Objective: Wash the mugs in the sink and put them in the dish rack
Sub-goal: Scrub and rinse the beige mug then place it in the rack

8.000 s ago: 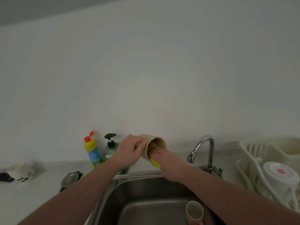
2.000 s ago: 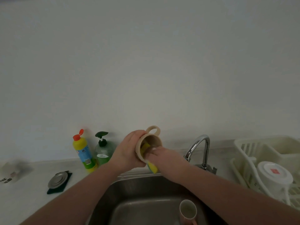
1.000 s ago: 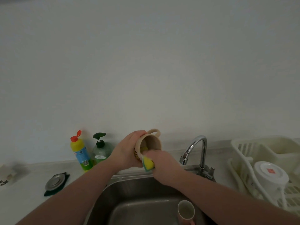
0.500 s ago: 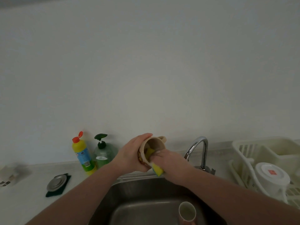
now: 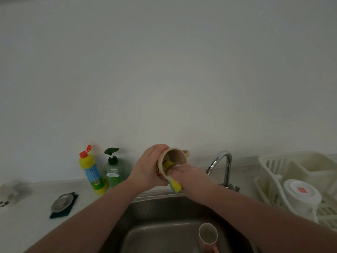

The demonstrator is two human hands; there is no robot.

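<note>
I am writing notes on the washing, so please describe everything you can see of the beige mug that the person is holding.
The beige mug looks like matte ceramic, with a loop handle at its far upper side and a coloured print low on its outer wall. It is held tilted above the sink, mouth toward the camera. The left hand wraps its body; the right hand pushes a yellow sponge into the mouth.

yellow cleaner bottle [image 5: 92, 172] | green soap dispenser [image 5: 115, 169] | sink strainer lid [image 5: 62, 202] | faucet [image 5: 221, 165]
</note>
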